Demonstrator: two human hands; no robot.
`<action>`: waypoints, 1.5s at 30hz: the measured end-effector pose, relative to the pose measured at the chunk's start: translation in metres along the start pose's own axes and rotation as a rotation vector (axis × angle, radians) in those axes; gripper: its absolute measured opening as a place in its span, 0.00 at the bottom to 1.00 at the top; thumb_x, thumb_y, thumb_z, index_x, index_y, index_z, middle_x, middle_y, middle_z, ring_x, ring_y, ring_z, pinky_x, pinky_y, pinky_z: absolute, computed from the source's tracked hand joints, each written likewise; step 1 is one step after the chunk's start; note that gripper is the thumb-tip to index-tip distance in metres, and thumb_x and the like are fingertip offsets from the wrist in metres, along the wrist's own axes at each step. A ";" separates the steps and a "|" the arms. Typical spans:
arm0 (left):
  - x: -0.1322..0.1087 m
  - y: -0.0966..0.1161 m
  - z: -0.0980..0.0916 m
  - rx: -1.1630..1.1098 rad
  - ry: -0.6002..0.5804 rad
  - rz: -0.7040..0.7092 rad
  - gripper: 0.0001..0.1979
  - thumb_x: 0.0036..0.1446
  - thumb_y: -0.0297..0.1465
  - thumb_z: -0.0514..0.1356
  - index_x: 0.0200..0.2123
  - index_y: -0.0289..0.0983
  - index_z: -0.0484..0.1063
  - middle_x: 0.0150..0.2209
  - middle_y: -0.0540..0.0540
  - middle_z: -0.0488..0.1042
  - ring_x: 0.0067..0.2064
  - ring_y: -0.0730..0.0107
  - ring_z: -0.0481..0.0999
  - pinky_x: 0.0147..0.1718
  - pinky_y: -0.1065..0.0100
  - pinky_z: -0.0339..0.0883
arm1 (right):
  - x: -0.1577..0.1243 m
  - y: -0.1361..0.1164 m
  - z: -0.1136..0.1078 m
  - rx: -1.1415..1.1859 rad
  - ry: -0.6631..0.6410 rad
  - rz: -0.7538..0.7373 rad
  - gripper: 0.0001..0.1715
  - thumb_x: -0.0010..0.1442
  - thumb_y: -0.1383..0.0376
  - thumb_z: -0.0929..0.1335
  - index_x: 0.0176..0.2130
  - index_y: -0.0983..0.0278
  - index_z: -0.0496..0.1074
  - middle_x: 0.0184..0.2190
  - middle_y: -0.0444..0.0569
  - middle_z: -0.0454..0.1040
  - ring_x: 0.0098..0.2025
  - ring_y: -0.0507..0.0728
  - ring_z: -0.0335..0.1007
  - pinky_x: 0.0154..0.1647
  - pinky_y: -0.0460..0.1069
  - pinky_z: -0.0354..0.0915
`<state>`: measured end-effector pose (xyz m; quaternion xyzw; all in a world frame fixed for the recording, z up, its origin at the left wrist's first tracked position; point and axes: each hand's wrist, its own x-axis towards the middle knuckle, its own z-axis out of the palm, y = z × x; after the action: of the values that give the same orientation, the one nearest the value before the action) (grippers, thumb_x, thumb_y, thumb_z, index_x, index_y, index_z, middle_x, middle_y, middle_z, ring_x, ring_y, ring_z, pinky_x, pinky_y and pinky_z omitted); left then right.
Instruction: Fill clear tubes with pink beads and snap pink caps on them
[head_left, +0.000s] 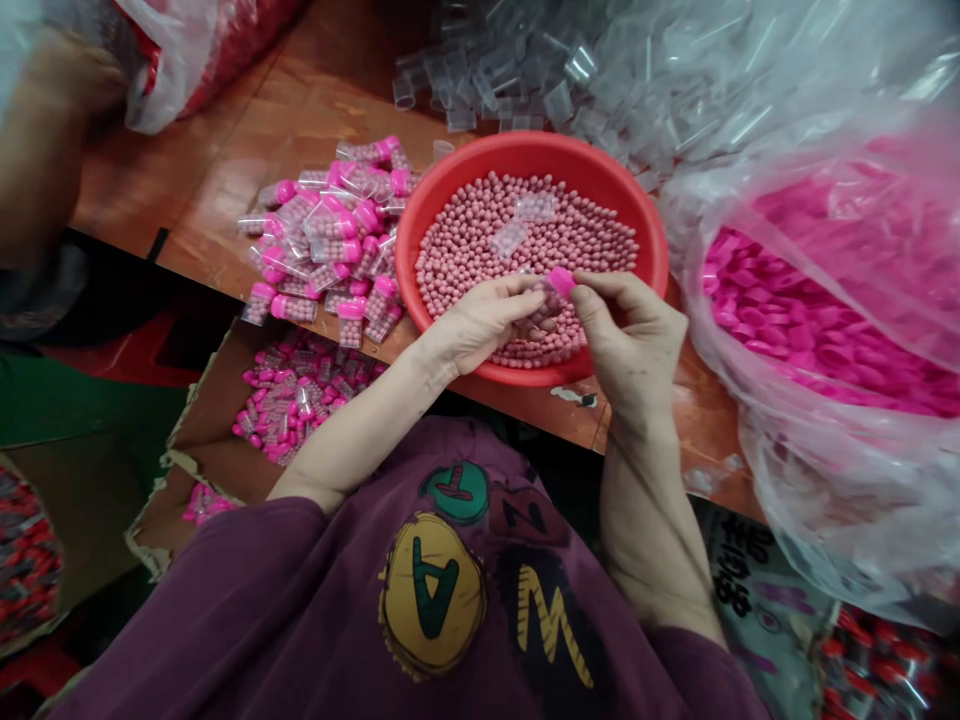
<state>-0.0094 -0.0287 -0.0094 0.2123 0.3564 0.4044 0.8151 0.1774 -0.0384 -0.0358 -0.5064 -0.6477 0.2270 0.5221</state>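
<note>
My left hand [496, 318] is closed around a small clear bottle [541, 300] that looks filled with pink beads. Thumb and fingers of my right hand [628, 330] pinch a bright pink cap [561, 281] at the bottle's mouth. Both hands are above the near part of a round red basin [654, 225]. Pink beads [457, 245] fill the basin's bottom, and two clear empty bottles [510, 238] lie on them. Left of the basin is a pile of capped bottles with beads [330, 235]. My fingers partly hide the held bottle.
A plastic bag of pink caps [817, 300] stands right of the basin. Clear empty bottles [495, 85] heap behind it. Below the table's edge, a cardboard box [202, 420] holds more capped bottles. Another person's hand [75, 75] is at far left, near a bag with red pieces [225, 50].
</note>
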 end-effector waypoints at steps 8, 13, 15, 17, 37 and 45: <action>0.006 -0.018 0.007 0.000 0.047 0.023 0.04 0.70 0.29 0.73 0.42 0.36 0.82 0.36 0.50 0.80 0.36 0.74 0.78 0.37 0.72 0.69 | -0.003 0.005 0.000 -0.050 0.001 -0.080 0.14 0.75 0.50 0.76 0.43 0.56 0.86 0.43 0.50 0.88 0.47 0.61 0.86 0.53 0.61 0.83; 0.003 -0.025 0.010 0.092 0.088 0.084 0.02 0.69 0.27 0.73 0.42 0.38 0.83 0.34 0.52 0.76 0.33 0.75 0.73 0.37 0.72 0.67 | -0.004 0.002 -0.018 -0.148 -0.119 -0.106 0.15 0.75 0.49 0.74 0.42 0.54 0.86 0.44 0.51 0.87 0.46 0.63 0.85 0.53 0.63 0.84; 0.000 -0.025 0.013 0.138 0.078 0.112 0.02 0.69 0.25 0.72 0.43 0.37 0.83 0.33 0.53 0.75 0.32 0.76 0.71 0.36 0.72 0.67 | -0.003 -0.003 -0.029 -0.160 -0.184 -0.104 0.14 0.75 0.49 0.75 0.42 0.54 0.86 0.43 0.50 0.87 0.46 0.63 0.85 0.53 0.63 0.85; -0.003 -0.024 0.014 0.162 0.043 0.149 0.03 0.68 0.25 0.73 0.43 0.37 0.83 0.33 0.53 0.76 0.32 0.77 0.72 0.36 0.73 0.68 | -0.002 -0.006 -0.038 -0.150 -0.243 -0.103 0.12 0.74 0.50 0.76 0.42 0.53 0.87 0.44 0.50 0.87 0.46 0.62 0.85 0.52 0.61 0.85; 0.011 -0.038 0.009 0.299 0.133 0.256 0.02 0.71 0.28 0.70 0.45 0.37 0.82 0.32 0.53 0.78 0.30 0.76 0.75 0.35 0.72 0.71 | -0.032 0.017 0.014 -0.513 -0.080 -0.203 0.33 0.65 0.56 0.75 0.65 0.60 0.68 0.54 0.62 0.78 0.55 0.74 0.76 0.57 0.73 0.75; 0.022 -0.046 -0.005 0.368 0.007 0.297 0.12 0.66 0.37 0.76 0.46 0.34 0.87 0.42 0.47 0.87 0.46 0.69 0.84 0.54 0.68 0.78 | -0.032 0.026 0.006 -0.556 -0.119 -0.234 0.36 0.62 0.51 0.77 0.62 0.59 0.66 0.51 0.58 0.77 0.52 0.71 0.76 0.54 0.70 0.74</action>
<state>0.0191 -0.0374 -0.0506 0.4061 0.3917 0.4490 0.6928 0.1805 -0.0558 -0.0739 -0.5375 -0.7683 0.0086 0.3474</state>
